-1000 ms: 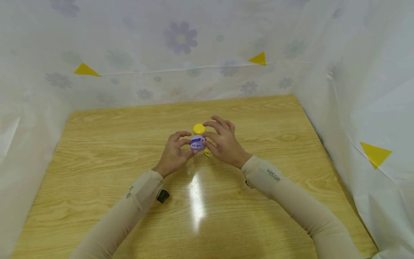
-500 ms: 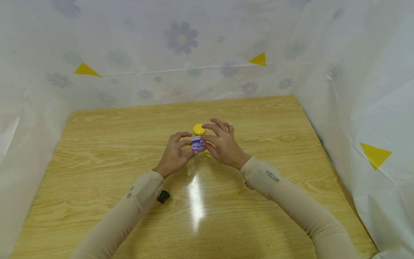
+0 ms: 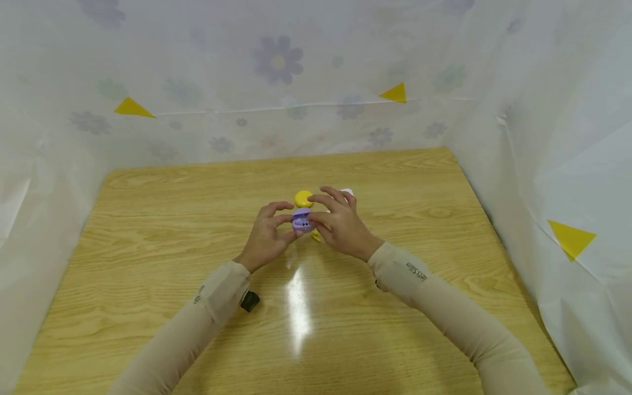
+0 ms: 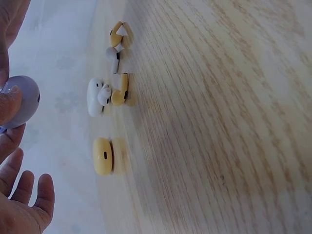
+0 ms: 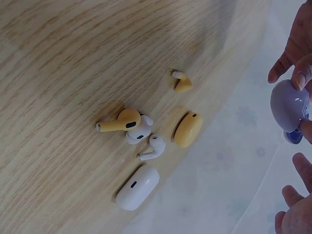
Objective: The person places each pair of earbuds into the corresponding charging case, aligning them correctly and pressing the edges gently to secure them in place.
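Observation:
Both hands hold a purple earbud case [image 3: 303, 220] above the table, its lid raised. Two dark dots show inside the case. My left hand [image 3: 264, 238] grips it from the left between thumb and index finger. At its right edge, the thumb and index finger of my right hand [image 3: 345, 225] pinch in at the opening; their exact contact is hidden. In the right wrist view, the case's rounded outside [image 5: 286, 105] faces the camera. On the table below lie a yellow case [image 3: 303, 198] and a yellow earbud [image 3: 316, 236].
A white earbud case [image 5: 138, 187] stands on the table, partly behind my right hand in the head view. Beside it lie a white earbud [image 5: 154, 147], another white earbud [image 5: 139, 132] and a yellow earbud [image 5: 122, 121]. A flower-patterned sheet [image 3: 217, 71] encloses the wooden table [image 3: 163, 219].
My right hand's thumb and index finger have drawn closer together at the purple case, and its other fingers have lowered slightly. The case has tilted a little, and the white case now shows behind that hand.

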The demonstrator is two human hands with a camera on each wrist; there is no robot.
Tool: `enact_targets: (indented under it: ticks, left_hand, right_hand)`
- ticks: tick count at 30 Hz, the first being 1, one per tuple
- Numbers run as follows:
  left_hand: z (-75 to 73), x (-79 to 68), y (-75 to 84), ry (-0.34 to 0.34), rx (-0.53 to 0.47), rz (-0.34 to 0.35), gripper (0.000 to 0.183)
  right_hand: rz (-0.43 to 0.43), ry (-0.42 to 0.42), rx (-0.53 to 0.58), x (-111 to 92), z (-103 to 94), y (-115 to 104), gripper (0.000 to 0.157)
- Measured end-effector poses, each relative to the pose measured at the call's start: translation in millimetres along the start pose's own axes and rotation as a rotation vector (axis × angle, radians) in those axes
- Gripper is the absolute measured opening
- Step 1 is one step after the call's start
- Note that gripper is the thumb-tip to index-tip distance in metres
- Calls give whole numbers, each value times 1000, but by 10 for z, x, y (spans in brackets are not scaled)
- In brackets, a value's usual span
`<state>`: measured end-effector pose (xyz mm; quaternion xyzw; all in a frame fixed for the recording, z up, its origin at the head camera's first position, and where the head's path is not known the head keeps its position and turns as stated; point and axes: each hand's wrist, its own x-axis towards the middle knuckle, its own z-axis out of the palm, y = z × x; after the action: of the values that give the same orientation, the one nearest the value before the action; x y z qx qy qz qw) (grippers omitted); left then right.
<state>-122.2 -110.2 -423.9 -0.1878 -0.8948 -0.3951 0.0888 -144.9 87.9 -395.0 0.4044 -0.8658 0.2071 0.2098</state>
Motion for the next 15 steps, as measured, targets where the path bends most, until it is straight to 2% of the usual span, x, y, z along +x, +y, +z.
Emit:
enact_targets:
  ticks: [15]
  left_hand:
    - [7,7,-4,-13,3,1,28]
  right_hand:
    - [8,-27,34,-38,0,12,12]
